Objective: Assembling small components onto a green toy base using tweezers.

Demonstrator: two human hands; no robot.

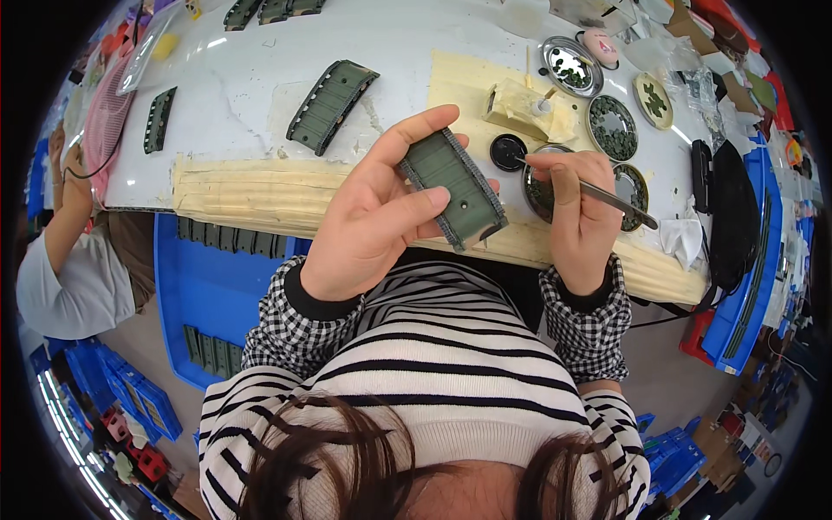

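Green ribbed panel: left hand pinches it. Metal tweezers: right hand pinches them beside small black dish.

The person wears a knitted sweater, white with black stripes (some thick, others narrow) that cross the chest and carry on over both shoulders. At the near end, below the bare neck, sits a pale, finely ribbed neckband. A left sleeve cover in small black-and-white checks bunches loosely on the forearm, ending in a plain black left cuff. The right sleeve cover matches, down to its black right cuff. The left grip and right grip are bare. Long hair hangs loose in strands, left and right.
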